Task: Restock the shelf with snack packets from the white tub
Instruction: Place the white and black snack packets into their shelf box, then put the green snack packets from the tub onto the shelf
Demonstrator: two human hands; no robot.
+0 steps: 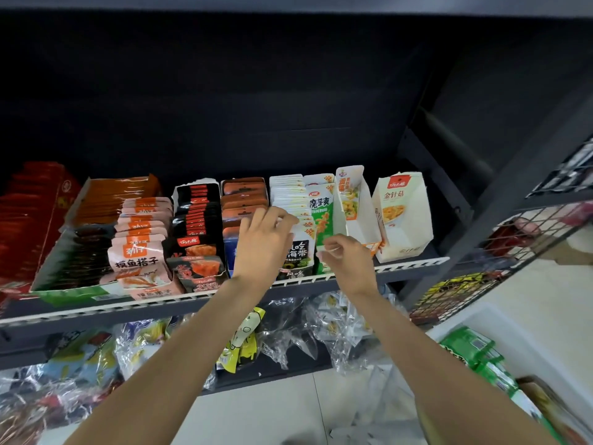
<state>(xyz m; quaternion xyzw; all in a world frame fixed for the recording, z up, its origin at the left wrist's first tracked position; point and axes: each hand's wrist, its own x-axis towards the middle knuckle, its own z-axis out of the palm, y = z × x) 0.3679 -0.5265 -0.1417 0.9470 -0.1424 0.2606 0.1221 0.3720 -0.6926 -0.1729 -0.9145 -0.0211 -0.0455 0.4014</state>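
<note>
Both forearms reach up and forward from the bottom of the view to the shelf (pixel 414 263), whose white toothed front rail runs under the row of snack boxes.

The left hand (pixel 261 242) is raised in front of the middle of the shelf, back of the hand to the camera, wrist bent slightly up. Its fingers (pixel 282 216) are loosely curved and laid over the tops of the white-and-green packets (pixel 296 200) that stand in a row in their box; whether they pinch one packet or only press on the row cannot be told.

The right hand (pixel 345 256) is lower and just to the right, near the front edge of the shelf. Its fingers curl inward and its thumb and forefinger pinch a small pale packet edge (pixel 330 249) in front of the green packet row (pixel 321 220).

To the right of that row stand an open white display box (pixel 359 200) and, at the right end of the shelf, a white carton (pixel 402 216). Toward the left end lie pink packets (pixel 141 248) and black-and-orange packets (pixel 197 213).

The white tub (pixel 500 319) sits on the floor at the lower right corner of the view, with green snack packets (pixel 475 351) inside it.
</note>
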